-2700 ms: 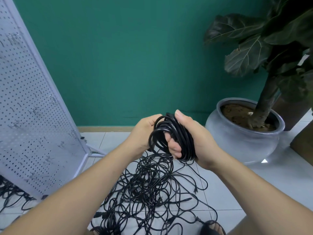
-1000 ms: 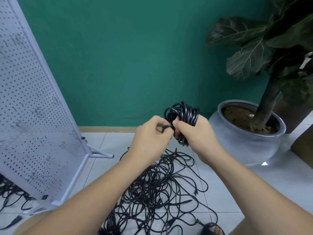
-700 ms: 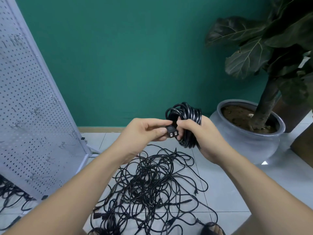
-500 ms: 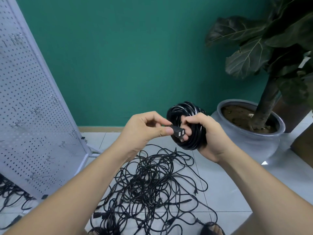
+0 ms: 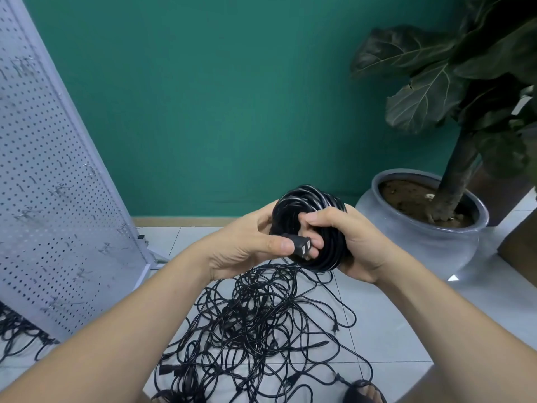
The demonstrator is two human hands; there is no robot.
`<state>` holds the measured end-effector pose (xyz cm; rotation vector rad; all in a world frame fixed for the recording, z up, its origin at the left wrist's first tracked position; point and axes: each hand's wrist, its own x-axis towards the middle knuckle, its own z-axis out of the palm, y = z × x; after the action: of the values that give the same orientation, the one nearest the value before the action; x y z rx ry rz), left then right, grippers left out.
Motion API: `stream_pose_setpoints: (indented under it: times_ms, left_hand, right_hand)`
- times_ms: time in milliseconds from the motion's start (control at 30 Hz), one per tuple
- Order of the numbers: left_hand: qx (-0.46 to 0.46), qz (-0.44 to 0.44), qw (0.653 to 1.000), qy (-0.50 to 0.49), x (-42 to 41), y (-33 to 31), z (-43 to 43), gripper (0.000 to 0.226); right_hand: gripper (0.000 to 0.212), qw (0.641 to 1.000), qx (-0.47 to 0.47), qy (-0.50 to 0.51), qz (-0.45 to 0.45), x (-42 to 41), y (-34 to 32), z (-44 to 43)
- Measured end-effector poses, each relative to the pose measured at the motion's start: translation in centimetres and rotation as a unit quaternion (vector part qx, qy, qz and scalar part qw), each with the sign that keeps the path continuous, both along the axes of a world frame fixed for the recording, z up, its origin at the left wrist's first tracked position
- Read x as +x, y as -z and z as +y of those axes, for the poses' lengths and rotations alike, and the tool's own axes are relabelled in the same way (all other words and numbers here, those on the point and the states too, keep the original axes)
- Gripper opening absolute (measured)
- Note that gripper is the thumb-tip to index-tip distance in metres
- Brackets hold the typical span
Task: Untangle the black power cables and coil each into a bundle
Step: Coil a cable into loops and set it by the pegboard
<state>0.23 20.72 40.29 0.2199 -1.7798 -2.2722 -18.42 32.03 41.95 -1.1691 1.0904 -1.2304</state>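
Observation:
A tight coil of black power cable [image 5: 312, 205] is held up in front of me above the floor. My right hand [image 5: 353, 245] grips the coil, with the thumb hooked through its middle. My left hand [image 5: 247, 242] pinches the cable's black plug end [image 5: 300, 247] between thumb and fingers, right against the coil's front. Below my hands, a loose tangle of black cables [image 5: 255, 324] sprawls over the white floor tiles.
A white pegboard stand [image 5: 55, 181] leans at the left, with more black cable [image 5: 17, 335] on the floor beside it. A grey pot [image 5: 421, 242] with a large-leaved plant stands at the right. A sandalled foot [image 5: 364, 394] shows at the bottom edge.
The coil has turned so its opening faces me. My left hand drew the plug end out and now holds it against the coil's front; my right thumb hooked through the middle.

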Motion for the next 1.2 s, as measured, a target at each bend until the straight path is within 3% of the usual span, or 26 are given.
stream_pose_setpoints:
  times_ms: [267, 400, 467, 533, 600, 900, 1033, 1133, 1200]
  left_hand:
    - [-0.027, -0.016, 0.999, -0.01, -0.1, 0.0, 0.1, 0.043]
    - [-0.035, -0.026, 0.999, -0.018, -0.4, -0.2, 0.0, 0.049]
    - [-0.038, -0.036, 0.997, -0.051, -0.4, 0.0, -0.5, 0.067]
    - [-0.04, -0.049, 0.995, -0.075, -0.4, 0.3, -1.0, 0.085]
    - [-0.05, -0.046, 0.994, -0.08, -0.5, 0.6, -1.1, 0.088]
    - [-0.117, -0.068, 0.98, -0.146, -0.6, -0.2, -1.1, 0.072]
    - [-0.098, -0.053, 0.983, -0.145, -0.3, -0.7, -1.4, 0.066]
    - [-0.068, -0.041, 0.983, -0.168, 0.3, -0.8, -1.2, 0.061]
    - [-0.056, -0.035, 0.982, -0.178, 0.5, -0.7, -1.0, 0.061]
  right_hand:
    - [0.023, 0.997, 0.057, -0.058, -0.002, -0.8, -0.4, 0.2]
    - [0.02, 0.997, 0.071, -0.033, -0.015, -1.0, -0.6, 0.1]
    - [0.018, 0.997, 0.074, 0.005, 0.009, -1.0, -0.3, -0.2]
    - [0.024, 0.996, 0.074, 0.038, 0.017, -0.7, 0.1, -0.6]
    - [0.031, 0.996, 0.072, 0.056, 0.001, -0.2, 0.4, -0.9]
    - [0.054, 0.995, 0.044, 0.088, 0.001, -0.9, 0.7, -1.6]
    - [0.049, 0.999, 0.031, 0.038, 0.018, -1.2, 0.0, -1.3]
    - [0.062, 0.997, 0.005, -0.015, 0.078, -1.0, 0.2, -1.0]
    - [0.067, 0.995, -0.008, 0.003, 0.096, -0.7, 0.7, -1.1]
